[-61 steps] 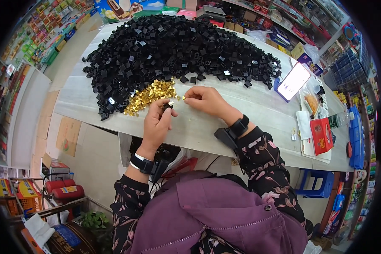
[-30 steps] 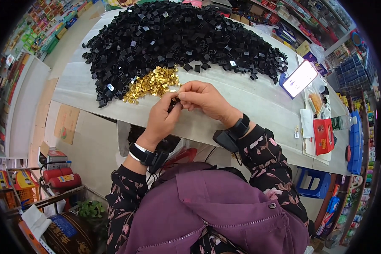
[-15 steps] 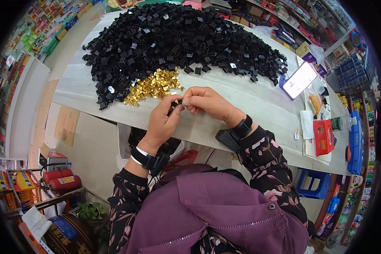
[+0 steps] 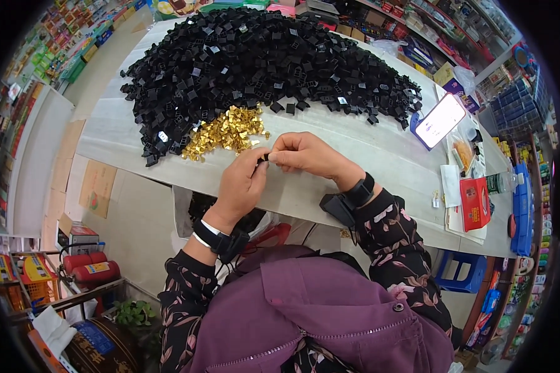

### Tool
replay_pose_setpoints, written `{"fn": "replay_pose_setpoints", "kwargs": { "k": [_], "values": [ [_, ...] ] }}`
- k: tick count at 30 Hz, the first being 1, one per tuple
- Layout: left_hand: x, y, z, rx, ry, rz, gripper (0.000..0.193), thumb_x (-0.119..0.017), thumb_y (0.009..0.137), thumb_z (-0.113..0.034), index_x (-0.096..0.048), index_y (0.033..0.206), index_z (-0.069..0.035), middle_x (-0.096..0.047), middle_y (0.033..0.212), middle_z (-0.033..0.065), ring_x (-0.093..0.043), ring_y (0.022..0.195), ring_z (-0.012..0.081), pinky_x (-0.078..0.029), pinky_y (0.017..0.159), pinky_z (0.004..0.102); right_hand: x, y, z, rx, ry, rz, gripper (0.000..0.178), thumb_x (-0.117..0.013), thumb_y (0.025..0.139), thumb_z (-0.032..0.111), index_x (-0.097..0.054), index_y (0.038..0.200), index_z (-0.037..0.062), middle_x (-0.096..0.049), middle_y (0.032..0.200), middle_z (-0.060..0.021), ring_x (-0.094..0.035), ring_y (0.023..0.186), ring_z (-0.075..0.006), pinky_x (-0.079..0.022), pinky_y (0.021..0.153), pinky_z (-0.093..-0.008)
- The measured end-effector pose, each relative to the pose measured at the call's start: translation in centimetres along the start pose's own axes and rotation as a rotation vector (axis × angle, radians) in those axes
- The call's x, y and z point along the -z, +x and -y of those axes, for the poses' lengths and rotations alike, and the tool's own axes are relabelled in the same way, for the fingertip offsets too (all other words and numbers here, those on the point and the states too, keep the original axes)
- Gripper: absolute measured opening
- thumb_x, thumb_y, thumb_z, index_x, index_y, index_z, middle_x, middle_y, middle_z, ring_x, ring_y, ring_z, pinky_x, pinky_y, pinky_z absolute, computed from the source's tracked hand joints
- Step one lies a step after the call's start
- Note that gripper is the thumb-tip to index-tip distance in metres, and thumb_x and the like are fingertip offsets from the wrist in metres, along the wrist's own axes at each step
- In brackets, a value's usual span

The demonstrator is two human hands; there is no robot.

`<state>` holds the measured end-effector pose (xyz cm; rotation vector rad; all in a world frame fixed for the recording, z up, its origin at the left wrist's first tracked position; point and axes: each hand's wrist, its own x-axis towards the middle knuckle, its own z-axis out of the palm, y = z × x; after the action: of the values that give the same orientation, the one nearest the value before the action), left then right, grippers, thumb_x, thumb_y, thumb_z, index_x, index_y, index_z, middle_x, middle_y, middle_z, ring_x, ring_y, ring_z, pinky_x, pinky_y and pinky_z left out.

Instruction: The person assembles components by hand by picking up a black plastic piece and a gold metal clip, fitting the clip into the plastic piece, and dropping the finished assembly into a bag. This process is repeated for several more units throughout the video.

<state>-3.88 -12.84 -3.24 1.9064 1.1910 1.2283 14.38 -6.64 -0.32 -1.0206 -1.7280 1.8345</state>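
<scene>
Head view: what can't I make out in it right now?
All in the head view:
- Most of the small black piece: hidden by the left hand and right hand. Whether the right fingertips also pinch something is hidden too.
- The phone: its bright screen shows marks too small to read.
- The colorful box: cut off by the top edge.
- The pieces deep in the black heap: covered by those on top.

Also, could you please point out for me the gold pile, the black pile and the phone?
Gold pile [image 4: 227,129]: head view, middle of the heap.
Black pile [image 4: 261,65]: head view, middle of the heap.
Phone [image 4: 440,120]: head view, its lit screen.
</scene>
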Motion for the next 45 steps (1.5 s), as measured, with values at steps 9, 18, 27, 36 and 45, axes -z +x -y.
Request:
{"fn": "replay_pose_setpoints", "kwargs": {
  "k": [9, 18, 27, 36, 45],
  "values": [
    [1.2, 1.4, -0.7, 0.335, -0.43, -0.038, 0.014, -0.053, 0.089, -0.009, -0.056, 0.102, -0.003, -0.06, 0.08, 0.0053, -0.057, 0.066, 0.0137, -0.044, 0.055, 0.0269, 0.3, 0.8, 0.2, 0.02, 0.028, -0.115, 0.02, -0.065, 0.086, 0.025, -0.063, 0.094, 0.0066, -0.056, 0.074, 0.0039, -0.051, 0.066, -0.0038, -0.043, 0.06, -0.02],
    [1.8, 11.3, 1.1, 0.339, -0.005, 0.128, 0.019, -0.057, 0.087, -0.022, -0.057, 0.093, -0.004, -0.061, 0.077, 0.0054, -0.059, 0.062, 0.0153, -0.046, 0.05, 0.0298, 0.6, 2.3, -1.1, 0.36, -0.859, -0.392, 0.024, -0.065, 0.08, 0.023, -0.063, 0.099, 0.0091, -0.061, 0.076, -0.005, -0.059, 0.066, -0.0175, -0.047, 0.061, -0.0298],
    [-0.9, 13.2, 2.4, -0.135, 0.871, 0.388, 0.023, -0.055, 0.083, -0.014, -0.059, 0.105, -0.01, -0.061, 0.088, 0.0119, -0.06, 0.084, 0.0324, -0.048, 0.071, 0.0428, 1.1, 1.4, -0.7, 0.192, -0.767, -0.366, 0.016, -0.061, 0.077, 0.021, -0.063, 0.088, 0.0093, -0.064, 0.081, -0.0088, -0.062, 0.079, -0.0267, -0.048, 0.071, -0.0372],
    [2.4, 9.6, 0.4, 0.03, 0.115, 0.076, 0.03, -0.058, 0.085, -0.012, -0.055, 0.114, -0.004, -0.06, 0.09, 0.0043, -0.054, 0.068, 0.0138, -0.046, 0.062, 0.0262, 2.0, 1.3, -1.8, 0.361, -0.703, -0.396, 0.017, -0.065, 0.076, 0.019, -0.063, 0.088, 0.0084, -0.063, 0.078, -0.0064, -0.061, 0.072, -0.0215, -0.049, 0.066, -0.0328],
    [0.7, 1.7, 0.2, 0.418, -0.463, 0.016, 0.023, -0.052, 0.092, -0.016, -0.053, 0.112, -0.005, -0.061, 0.087, 0.0023, -0.049, 0.06, 0.0032, -0.04, 0.052, 0.017, -0.3, 0.5, -0.7, 0.278, 0.142, -0.109, 0.014, -0.058, 0.088, 0.013, -0.061, 0.097, 0.0026, -0.058, 0.083, 0.0014, -0.052, 0.072, -0.0055, -0.045, 0.067, -0.0215]
  ]
}}
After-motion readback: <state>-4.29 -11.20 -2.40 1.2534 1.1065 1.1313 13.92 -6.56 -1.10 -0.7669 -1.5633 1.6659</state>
